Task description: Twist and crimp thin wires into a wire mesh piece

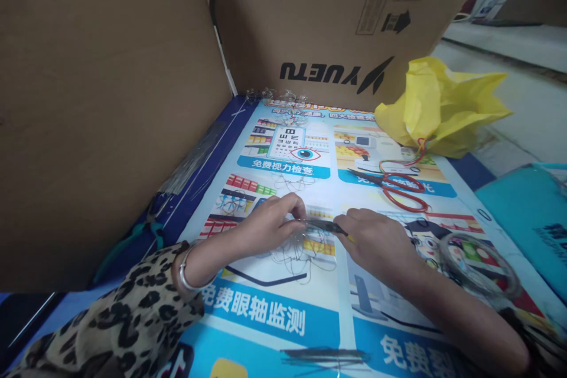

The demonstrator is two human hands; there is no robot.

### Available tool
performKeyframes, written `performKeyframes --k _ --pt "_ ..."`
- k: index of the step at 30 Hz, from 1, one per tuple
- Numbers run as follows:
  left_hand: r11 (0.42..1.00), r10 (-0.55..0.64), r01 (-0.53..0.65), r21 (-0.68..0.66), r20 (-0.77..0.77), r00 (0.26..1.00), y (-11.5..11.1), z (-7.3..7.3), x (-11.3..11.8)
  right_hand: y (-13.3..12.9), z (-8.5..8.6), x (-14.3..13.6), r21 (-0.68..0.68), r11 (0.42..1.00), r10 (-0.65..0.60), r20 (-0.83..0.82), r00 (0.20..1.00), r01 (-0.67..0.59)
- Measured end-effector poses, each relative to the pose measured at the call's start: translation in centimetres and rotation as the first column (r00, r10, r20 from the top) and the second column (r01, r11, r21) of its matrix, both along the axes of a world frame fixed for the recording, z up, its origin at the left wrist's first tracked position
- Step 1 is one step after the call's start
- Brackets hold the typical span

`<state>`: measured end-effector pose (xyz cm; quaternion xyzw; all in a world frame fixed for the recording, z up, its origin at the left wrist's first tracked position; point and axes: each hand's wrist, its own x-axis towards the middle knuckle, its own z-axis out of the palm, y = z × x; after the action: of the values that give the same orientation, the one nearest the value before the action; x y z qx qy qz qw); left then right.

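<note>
My right hand [376,239] is closed around long-nose pliers [325,225] with a bit of yellow handle showing. Their dark jaws point left and meet the fingertips of my left hand [277,221]. Thumb and forefinger of that hand are pinched together on thin wire, whose end between them is too fine to make out. Loops of bent thin wire [287,257] hang or lie just below both hands, over the printed sheet [274,277]. Whether the jaws grip the wire I cannot tell.
Red-handled scissors [403,189] lie beyond my right hand, near a yellow bag [436,106]. A wire coil [481,266] rests at right. Straight wire pieces [325,356] lie in front. Teal-handled pliers [150,227] are at left. Cardboard walls [310,18] stand behind and left.
</note>
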<state>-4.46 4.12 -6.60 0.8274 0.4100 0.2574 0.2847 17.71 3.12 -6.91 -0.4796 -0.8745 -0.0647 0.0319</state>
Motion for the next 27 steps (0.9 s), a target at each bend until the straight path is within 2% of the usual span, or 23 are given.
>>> performKeyframes --k 9,16,20,27 --pt "0.980 0.070 -0.045 -0.194 0.124 0.990 0.1 -0.3 0.1 -0.2 -1.3 -0.4 -0.014 1.000 0.013 -0.078 0.997 -0.014" --pt "0.956 0.085 -0.049 -0.290 0.112 0.990 0.1 -0.4 0.2 -0.2 -1.9 -0.4 0.024 0.999 0.048 -0.116 0.992 -0.046" --pt "0.960 0.020 -0.006 -0.281 0.046 0.999 0.2 -0.7 0.0 -0.3 -2.0 -0.4 0.065 0.996 0.068 -0.141 0.988 -0.060" --pt "0.968 0.007 0.002 -0.251 0.033 0.999 0.4 -0.5 0.0 -0.3 -2.4 -0.4 0.067 0.996 0.074 -0.136 0.988 -0.065"
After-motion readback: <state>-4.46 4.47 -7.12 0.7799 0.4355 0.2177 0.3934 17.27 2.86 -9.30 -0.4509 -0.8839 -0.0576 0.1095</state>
